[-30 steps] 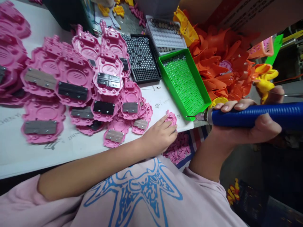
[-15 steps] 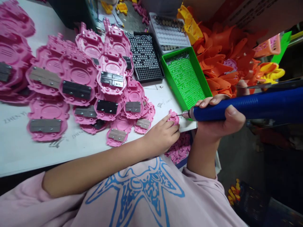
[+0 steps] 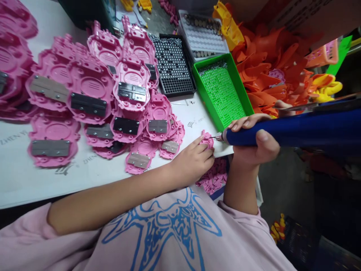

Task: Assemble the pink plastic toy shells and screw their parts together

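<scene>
Near the table's front edge my left hand [image 3: 194, 162] holds a pink plastic casing [image 3: 207, 138], with its fingers covering much of the lower part. My right hand [image 3: 251, 139] is wrapped round a blue electric screwdriver [image 3: 299, 130], which lies almost level. The thin bit reaches the top face of the held casing; whether a screw sits under the tip is too small to tell. Left of my hands are several pink casings [image 3: 90, 88], stacked and overlapping, with grey or black plates screwed on, such as this black plate [image 3: 126, 125].
Just beyond my right hand stands a green screw tray [image 3: 222, 90], beside a black screw tray [image 3: 175, 67] and a clear tray of small metal parts [image 3: 203, 35]. Orange plastic parts [image 3: 262, 71] are heaped at the right. Small pink pieces [image 3: 216, 177] lie below the table edge.
My right hand has brought the screwdriver left from beside the green tray until its bit meets the pink casing. My left hand keeps its hold on the casing.
</scene>
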Action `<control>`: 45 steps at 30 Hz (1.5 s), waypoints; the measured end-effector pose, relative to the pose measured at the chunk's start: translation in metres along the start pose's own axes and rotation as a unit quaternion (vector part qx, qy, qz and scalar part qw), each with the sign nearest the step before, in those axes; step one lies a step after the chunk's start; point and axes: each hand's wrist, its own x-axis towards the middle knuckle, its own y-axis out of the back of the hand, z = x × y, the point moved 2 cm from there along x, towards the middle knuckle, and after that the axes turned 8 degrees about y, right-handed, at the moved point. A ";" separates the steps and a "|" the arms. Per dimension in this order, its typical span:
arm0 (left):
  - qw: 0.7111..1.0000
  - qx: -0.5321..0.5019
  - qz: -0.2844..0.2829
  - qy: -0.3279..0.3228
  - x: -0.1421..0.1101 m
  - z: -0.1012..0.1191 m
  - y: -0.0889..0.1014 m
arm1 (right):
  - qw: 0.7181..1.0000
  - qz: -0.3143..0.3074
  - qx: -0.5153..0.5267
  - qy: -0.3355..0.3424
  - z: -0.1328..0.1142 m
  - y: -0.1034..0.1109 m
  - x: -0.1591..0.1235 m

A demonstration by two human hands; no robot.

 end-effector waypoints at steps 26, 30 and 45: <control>0.996 0.084 -0.031 0.009 -0.009 0.012 -0.004 | 0.995 0.070 0.049 -0.042 -0.038 0.026 -0.016; 0.994 0.092 -0.057 -0.033 -0.007 0.020 -0.006 | 0.994 0.106 0.040 -0.011 -0.058 0.043 -0.039; 0.981 0.046 -0.109 -0.157 0.003 0.031 -0.029 | 0.983 0.171 0.015 -0.065 -0.080 0.071 -0.101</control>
